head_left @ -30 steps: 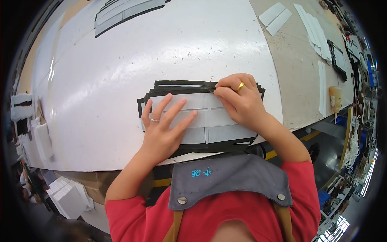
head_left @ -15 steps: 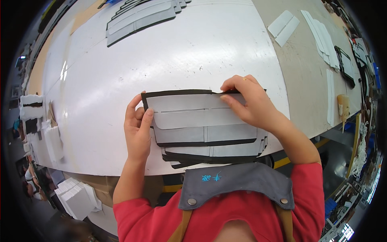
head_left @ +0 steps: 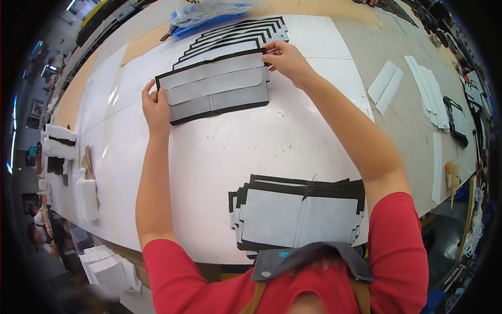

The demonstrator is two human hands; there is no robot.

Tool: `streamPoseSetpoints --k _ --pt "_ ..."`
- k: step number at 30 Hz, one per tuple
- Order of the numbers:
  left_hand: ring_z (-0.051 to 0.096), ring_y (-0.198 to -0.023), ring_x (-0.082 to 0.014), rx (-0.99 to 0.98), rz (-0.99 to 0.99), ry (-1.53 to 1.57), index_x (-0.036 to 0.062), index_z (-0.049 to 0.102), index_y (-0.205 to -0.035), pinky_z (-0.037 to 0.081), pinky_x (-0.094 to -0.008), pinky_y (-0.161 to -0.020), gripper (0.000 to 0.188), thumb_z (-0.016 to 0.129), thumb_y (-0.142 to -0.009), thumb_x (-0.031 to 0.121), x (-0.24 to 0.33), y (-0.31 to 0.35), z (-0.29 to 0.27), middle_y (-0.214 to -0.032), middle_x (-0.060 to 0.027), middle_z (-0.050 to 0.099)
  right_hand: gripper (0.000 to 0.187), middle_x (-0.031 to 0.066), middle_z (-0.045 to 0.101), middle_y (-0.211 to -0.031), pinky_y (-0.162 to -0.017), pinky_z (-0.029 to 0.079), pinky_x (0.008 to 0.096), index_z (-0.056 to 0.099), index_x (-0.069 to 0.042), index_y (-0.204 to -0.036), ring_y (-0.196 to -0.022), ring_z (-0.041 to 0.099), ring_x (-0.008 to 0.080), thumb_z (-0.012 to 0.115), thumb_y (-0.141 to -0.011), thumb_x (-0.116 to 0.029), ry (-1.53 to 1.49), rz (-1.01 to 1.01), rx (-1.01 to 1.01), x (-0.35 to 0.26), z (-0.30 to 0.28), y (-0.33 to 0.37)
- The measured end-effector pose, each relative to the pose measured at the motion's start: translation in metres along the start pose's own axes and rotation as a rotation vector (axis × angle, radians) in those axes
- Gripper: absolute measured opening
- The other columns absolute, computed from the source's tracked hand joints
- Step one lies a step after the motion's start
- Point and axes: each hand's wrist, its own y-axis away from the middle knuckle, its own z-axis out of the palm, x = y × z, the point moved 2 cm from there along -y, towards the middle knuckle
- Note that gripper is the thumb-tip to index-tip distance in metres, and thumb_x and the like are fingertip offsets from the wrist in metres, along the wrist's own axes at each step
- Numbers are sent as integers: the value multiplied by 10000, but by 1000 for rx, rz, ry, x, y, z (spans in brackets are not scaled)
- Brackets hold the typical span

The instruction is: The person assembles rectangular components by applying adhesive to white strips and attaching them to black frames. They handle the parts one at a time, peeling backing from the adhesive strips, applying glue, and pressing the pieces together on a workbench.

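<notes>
A grey panel with black edging [head_left: 212, 86] is stretched between my hands over the far part of the table. My left hand [head_left: 156, 109] pinches its left edge at the upper corner, thumb on the face. At the upper right corner, my right hand [head_left: 285, 60] grips the black border between thumb and fingers. Behind the held panel lies an overlapping row of similar black-edged panels [head_left: 230, 35], partly covered by it. Close to my body sits a pile of such panels [head_left: 272, 212], the top one split by a seam down its middle.
A blue item with clear plastic [head_left: 206, 14] lies beyond the row. To the right are white strips [head_left: 426, 94], a pale two-part piece [head_left: 386, 88], a black frame [head_left: 456, 121] and a yellowish bottle [head_left: 452, 175]. White blocks [head_left: 60, 142] stand at the left edge.
Both hands have carried the panel from above the near pile, forward and left to the overlapping row. My right hand has shifted to the panel's right corner.
</notes>
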Motion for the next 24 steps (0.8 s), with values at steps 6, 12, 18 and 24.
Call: streamPoseSetpoints --k 6,12,18,24 --pt "461 -619 -94 63 128 -267 38 460 -1191 390 -239 -609 383 556 -836 143 -42 -64 8 -684 -10 541 321 46 546 -758 -634 463 263 495 -18 -1011 -701 547 135 645 -749 -128 346 -87 194 24 26 -60" --pt "543 -665 -160 58 157 -423 52 476 -1170 448 -293 -670 381 580 -820 164 -57 -69 19 -718 -54 574 347 138 598 -815 -701 463 347 449 -21 -1021 -772 591 267 618 -735 -123 463 -68 228 34 26 -70" --pt "538 -654 -185 61 158 -435 54 468 -1166 442 -315 -655 372 563 -819 147 -57 -63 16 -695 -57 543 295 189 606 -866 -743 460 405 455 -28 -1009 -842 589 352 580 -755 -110 491 -110 185 27 31 -63" --pt "533 -782 -229 46 289 -712 47 601 -957 436 -341 -706 192 577 -807 165 -66 -73 20 -794 -90 553 128 151 551 -987 -750 471 410 578 -86 -926 -883 579 321 513 -830 -140 841 -265 191 22 40 -52"
